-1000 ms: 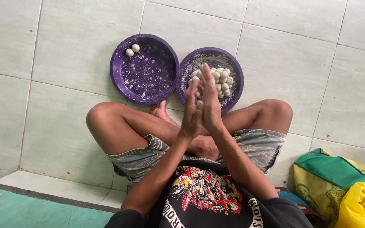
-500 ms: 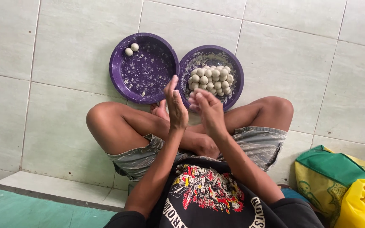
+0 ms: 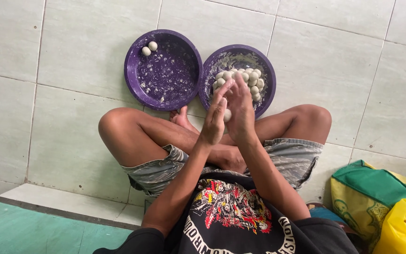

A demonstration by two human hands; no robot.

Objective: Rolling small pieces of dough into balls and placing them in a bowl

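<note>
In the head view we sit cross-legged on a pale tiled floor, our knees spread toward its left and right sides; our left hand and our right hand stand upright, palm facing palm, above our shins; between the palms sits a small white dough ball, and both hands press against it with the fingers stretched out flat rather than curled, so we hold it pinched between the palms and not in a fist.

Just beyond the hands, toward the far edge of the floor, stands the right purple bowl, dusted with white flour; a heap of white dough balls lies in it, partly hidden by our fingertips; touching its left rim stands the left purple bowl, also floured, with two dough balls lying side by side near its far left wall.

At the near right corner of the floor lies a green and yellow bag, and just beside it a yellow plastic bag; at the near left corner a teal step runs below a pale ledge.
</note>
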